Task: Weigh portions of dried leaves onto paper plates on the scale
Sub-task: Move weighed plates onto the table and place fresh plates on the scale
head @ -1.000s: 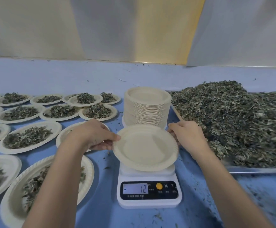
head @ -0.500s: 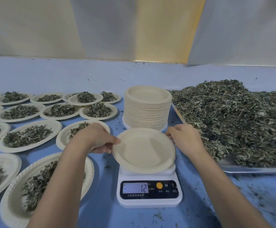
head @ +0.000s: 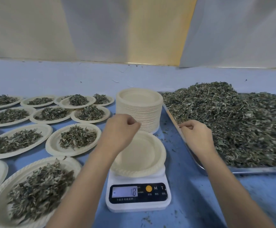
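Rightward, leaf tray (head: 257,169); behind scale (head: 138,193), plate stack (head: 138,112)

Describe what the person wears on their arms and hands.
Nothing is worn. The left hand and right hand are bare, with no gloves, rings or watch; the left forearm and right forearm are bare to the picture's bottom edge, no sleeve in view.

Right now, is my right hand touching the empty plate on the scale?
Apart. The head view shows bare blue table between the right hand and the rim of the empty plate.
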Demonstrator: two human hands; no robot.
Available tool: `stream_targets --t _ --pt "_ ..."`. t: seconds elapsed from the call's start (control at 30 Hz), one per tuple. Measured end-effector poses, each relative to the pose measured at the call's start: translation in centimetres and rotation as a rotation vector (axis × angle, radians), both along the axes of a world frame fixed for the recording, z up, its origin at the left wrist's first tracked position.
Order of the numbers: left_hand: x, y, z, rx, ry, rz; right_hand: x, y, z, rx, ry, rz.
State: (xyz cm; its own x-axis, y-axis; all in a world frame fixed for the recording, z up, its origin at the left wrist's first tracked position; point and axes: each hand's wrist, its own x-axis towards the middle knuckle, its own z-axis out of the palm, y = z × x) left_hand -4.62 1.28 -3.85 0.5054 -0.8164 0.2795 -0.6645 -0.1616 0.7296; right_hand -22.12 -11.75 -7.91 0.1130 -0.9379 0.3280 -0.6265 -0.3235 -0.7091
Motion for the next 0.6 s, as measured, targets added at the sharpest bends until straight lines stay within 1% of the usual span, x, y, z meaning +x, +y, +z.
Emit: stream_targets --t 0.07,0.1,0.17,0.23,0.3,0.4,0.47,0.5,0.6 --pt "-1.5 -1.0 0.1 -0.041 0.089 -0.069 -1.7 -1.2 0.2 0.03 0.085 -0.042" --pt "-2.2 -1.4 0.1 -0.057 0.098 -0.084 -2.5 -1.7 0.3 0.079 0.142 -0.046" --pt "-3.5 -2.3 0.2 -0.085 0.088 -0.102 -4.0 -2.7 0.5 0.242 0.296 -0.039" --pt "-4.7 -3.3 0.4 -0.101 0.082 -0.128 -5.6 -3.4 0.6 0.38 0.492 -0.047" --pt "-5.2 -3.7 0.5 -0.111 0.085 -0.144 -6.1 -3.4 0.6 0.421 0.624 -0.027" --pt "-6.3 -4.7 0.5 -0.121 0.096 -0.173 -7.1 -3.7 0.0 0.504 0.765 0.054" --pt "-6.8 -5.2 0.4 -0.121 0.089 -0.193 -7.2 -4.1 -1.0 0.58 0.824 0.159" --pt "-7.0 -5.4 0.4 -0.119 0.093 -0.201 -6.9 -4.3 -1.7 0.597 0.821 0.203" --pt "-7.4 -5.9 0.3 -0.111 0.105 -0.223 -5.7 -5.2 -3.4 0.543 0.735 0.217"
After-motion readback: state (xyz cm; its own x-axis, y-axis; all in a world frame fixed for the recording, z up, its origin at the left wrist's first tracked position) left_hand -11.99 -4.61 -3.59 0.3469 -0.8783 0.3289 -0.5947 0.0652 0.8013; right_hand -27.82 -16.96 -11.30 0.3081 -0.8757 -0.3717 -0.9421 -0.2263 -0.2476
